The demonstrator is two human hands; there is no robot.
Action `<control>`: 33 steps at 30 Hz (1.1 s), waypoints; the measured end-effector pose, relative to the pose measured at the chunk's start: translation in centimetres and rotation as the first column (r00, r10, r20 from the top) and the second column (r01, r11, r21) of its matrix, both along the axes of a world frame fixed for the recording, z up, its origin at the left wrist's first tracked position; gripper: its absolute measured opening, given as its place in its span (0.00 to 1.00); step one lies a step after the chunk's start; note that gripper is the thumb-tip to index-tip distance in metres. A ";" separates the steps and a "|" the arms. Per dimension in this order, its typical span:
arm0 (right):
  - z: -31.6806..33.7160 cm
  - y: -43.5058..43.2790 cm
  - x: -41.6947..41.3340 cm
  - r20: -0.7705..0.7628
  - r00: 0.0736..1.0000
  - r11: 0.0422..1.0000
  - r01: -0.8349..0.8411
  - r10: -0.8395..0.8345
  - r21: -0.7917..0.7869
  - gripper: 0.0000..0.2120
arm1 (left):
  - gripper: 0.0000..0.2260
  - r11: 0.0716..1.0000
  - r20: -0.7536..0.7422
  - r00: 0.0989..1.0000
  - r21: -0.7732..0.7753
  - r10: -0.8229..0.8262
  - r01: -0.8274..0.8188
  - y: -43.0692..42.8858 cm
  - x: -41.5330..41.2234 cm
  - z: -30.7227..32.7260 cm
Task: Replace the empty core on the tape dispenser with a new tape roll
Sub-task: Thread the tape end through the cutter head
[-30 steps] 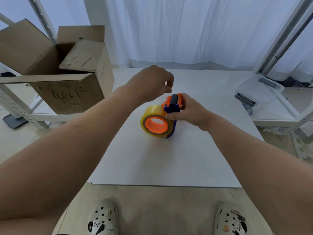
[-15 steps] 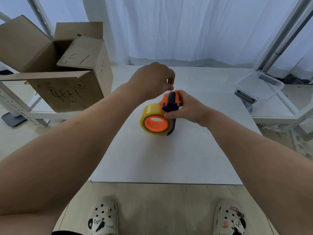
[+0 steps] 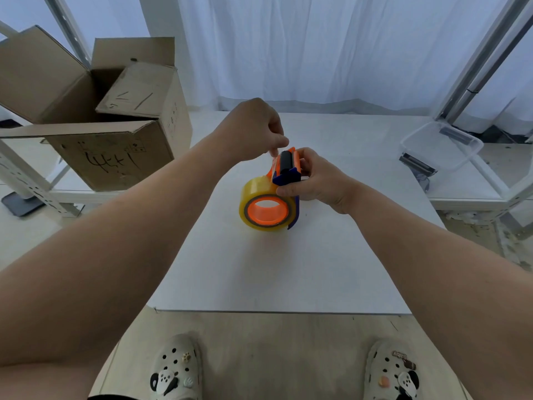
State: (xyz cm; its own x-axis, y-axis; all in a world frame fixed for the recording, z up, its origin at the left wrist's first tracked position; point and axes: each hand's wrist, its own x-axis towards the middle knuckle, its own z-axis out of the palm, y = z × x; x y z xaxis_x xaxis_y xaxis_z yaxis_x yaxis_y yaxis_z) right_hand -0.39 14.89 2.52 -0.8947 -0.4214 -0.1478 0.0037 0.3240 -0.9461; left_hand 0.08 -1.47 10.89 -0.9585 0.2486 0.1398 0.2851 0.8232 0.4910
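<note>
One white rectangular table [image 3: 259, 278], bare apart from the work. One yellow clear tape roll [image 3: 256, 192] on the orange hub, seated in one blue-and-orange plastic tape dispenser [image 3: 285, 176] at table centre, raised slightly off the top; new roll evidently mounted. One right hand [image 3: 314, 183], fingers clamped on the dispenser frame, steadying it. One left hand [image 3: 253, 131], thumb and forefinger pinched together at the black roller, probably threading the tape end. One open brown cardboard box [image 3: 115, 134], far left. One clear plastic tub [image 3: 441, 145], far right.
</note>
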 end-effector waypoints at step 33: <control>0.2 1.2 -0.6 0.159 0.981 0.993 -0.098 0.108 -0.069 0.31 | 0.10 0.937 -0.393 0.875 -0.306 -0.284 0.167 0.5 0.2 -1.2</control>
State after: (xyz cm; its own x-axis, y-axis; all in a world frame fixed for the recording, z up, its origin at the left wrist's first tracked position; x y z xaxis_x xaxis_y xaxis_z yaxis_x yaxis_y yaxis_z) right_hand -1.04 16.07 2.77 -0.8126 -0.5224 -0.2583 0.1282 0.2722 -0.9537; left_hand 0.33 -1.02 9.73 -0.7334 0.5333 0.4215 0.6100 0.7900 0.0617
